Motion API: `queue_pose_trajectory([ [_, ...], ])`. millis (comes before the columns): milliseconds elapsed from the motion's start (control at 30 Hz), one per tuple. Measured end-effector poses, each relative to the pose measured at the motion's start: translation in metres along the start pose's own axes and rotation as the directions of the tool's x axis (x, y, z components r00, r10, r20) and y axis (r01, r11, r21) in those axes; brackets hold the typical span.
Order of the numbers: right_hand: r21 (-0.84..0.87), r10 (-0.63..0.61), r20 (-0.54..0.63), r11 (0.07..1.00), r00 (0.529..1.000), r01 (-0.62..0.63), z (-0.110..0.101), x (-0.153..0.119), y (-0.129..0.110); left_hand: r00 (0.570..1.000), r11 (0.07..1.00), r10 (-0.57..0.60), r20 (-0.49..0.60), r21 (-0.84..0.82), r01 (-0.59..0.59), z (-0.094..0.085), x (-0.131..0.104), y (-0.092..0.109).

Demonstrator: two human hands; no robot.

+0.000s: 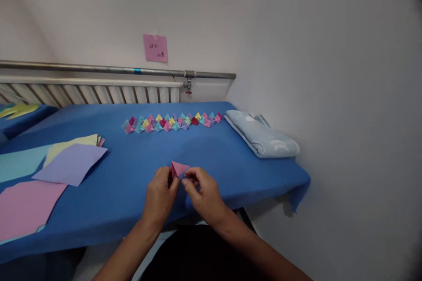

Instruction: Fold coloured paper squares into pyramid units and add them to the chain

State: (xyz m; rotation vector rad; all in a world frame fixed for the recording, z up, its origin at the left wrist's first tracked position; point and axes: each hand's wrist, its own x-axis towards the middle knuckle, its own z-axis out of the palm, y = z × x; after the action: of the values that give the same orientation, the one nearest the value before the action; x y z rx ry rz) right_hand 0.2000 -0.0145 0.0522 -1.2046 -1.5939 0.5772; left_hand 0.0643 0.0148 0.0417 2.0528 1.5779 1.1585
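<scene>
A small piece of pink folded paper point(179, 169), triangular in outline, is pinched between the thumb and fingers of my left hand point(160, 195), just above the blue cloth point(132, 193). My right hand point(206, 193) has its fingers curled and closed at the right corner of the same paper. The fingers hide the lower part of the folds. Beyond both hands, several small folded paper pieces point(167, 126) in pink, yellow, teal, purple and red stand in rows on the cloth.
Loose paper sheets lie at left: purple point(72, 162), pink point(29, 206), teal point(23, 162) and yellow point(70, 142). A folded light-blue blanket point(263, 134) rests at right against the wall. Behind the table run a radiator point(115, 93) and a metal pipe point(99, 68).
</scene>
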Motion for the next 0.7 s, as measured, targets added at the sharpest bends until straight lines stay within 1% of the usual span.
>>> queue_pose_trajectory([
  [33, -0.053, -0.048, 0.006, 0.997, 0.999, 0.049, 0.002, 0.000, 0.000, 0.998, 0.996, -0.065, 0.010, -0.052, 0.066, 0.000, 0.000, 0.002],
  [100, -0.137, -0.141, 0.023, 0.980, 0.990, 0.143, 0.004, 0.000, 0.002, 0.979, 0.965, -0.197, 0.058, -0.164, 0.204, 0.000, 0.000, 0.005],
  [167, -0.217, -0.223, 0.052, 0.949, 0.974, 0.229, 0.005, 0.000, 0.006, 0.954, 0.908, -0.278, 0.110, -0.293, 0.299, 0.000, 0.002, 0.008],
  [200, -0.260, -0.252, 0.068, 0.930, 0.965, 0.261, 0.005, 0.000, 0.007, 0.947, 0.875, -0.295, 0.129, -0.361, 0.322, 0.000, 0.003, 0.009],
  [300, -0.391, -0.295, 0.104, 0.866, 0.950, 0.312, 0.007, 0.000, 0.009, 0.941, 0.790, -0.297, 0.163, -0.511, 0.338, 0.003, 0.003, 0.011],
  [400, -0.457, -0.301, 0.125, 0.829, 0.946, 0.324, 0.007, 0.002, 0.008, 0.942, 0.754, -0.284, 0.181, -0.565, 0.336, 0.007, 0.002, 0.013],
  [567, -0.443, -0.305, 0.157, 0.828, 0.939, 0.344, 0.007, 0.004, 0.008, 0.955, 0.793, -0.256, 0.148, -0.533, 0.295, 0.008, -0.001, 0.013],
  [700, -0.505, -0.304, 0.177, 0.788, 0.936, 0.351, 0.009, 0.006, 0.012, 0.958, 0.849, -0.258, 0.125, -0.443, 0.287, 0.009, -0.002, 0.011],
])
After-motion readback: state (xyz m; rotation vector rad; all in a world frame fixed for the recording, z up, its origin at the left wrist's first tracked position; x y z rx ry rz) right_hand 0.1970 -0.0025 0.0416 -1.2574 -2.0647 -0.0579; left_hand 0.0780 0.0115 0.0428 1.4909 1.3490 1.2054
